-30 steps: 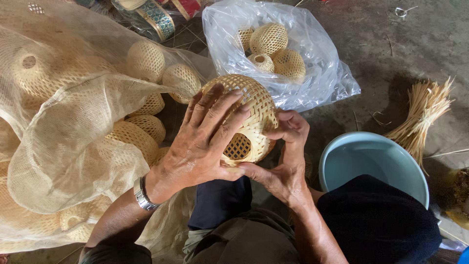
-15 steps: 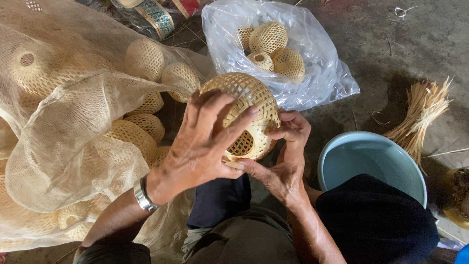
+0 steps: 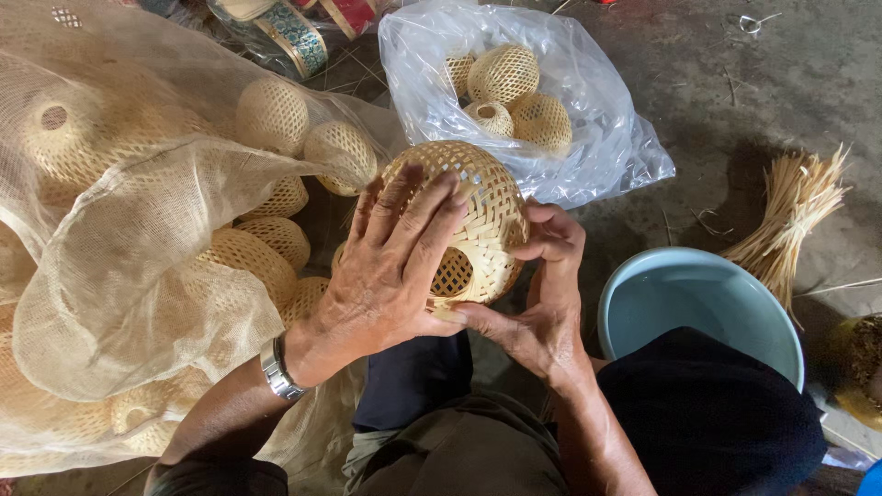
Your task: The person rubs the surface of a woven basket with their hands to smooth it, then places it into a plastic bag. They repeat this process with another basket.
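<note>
A round woven bamboo basket [image 3: 482,207], pale yellow with an open lattice, is held between both my hands above my lap. My left hand [image 3: 390,266] lies spread over its left side, fingers pointing up across the weave. My right hand [image 3: 542,294] cups it from below and from the right, with the thumb at the lower rim and the fingers curled against the side. A metal watch [image 3: 278,369] is on my left wrist.
A large mesh sack [image 3: 129,230] full of similar woven baskets fills the left. A clear plastic bag [image 3: 588,101] holding several small baskets lies ahead. A light blue basin [image 3: 698,303] stands at the right, with a bundle of bamboo strips [image 3: 790,220] beyond it on the concrete floor.
The basket has turned slightly in my hands. My left fingers have shifted across its top, and my right fingers have moved up its side.
</note>
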